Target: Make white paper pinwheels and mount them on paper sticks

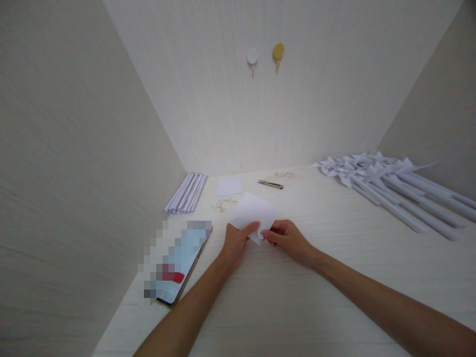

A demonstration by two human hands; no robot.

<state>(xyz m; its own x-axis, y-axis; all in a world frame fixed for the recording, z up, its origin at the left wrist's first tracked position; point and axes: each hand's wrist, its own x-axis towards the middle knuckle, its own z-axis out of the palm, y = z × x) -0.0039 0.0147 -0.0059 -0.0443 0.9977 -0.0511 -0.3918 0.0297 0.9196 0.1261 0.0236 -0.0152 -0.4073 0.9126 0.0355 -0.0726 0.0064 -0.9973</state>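
a white paper sheet (250, 207) is near the center of the frame, slightly below the middle, between the person's 2 hands and above the counter (334, 277). the left hand (236, 242) grips its lower left part, thumb lying flat on top and the other fingers mostly hidden underneath. the right hand (285, 236) pinches the lower right edge between thumb and fingertips, where a bit of the paper curls up; a pointed corner hangs down between the hands.

just above the sheet, toward the left, lies a scatter of small pale pieces (224, 204), too small to tell exactly. above that, a white paper square (229, 187) lies flat. to its right is a small pointed tool (270, 184), with a second pale scatter (284, 175) just above it.

at center left, a bundle of white paper tubes (186, 193) lies beside the wall. at lower left is a phone (188, 263), its screen lit and partly pixelated. at right, white paper pinwheels (372, 171) lie heaped, their tube sticks pointing toward the lower right. at upper center, 1 white hook (252, 56) and 1 yellow hook (278, 51) are on the back wall (223, 109).
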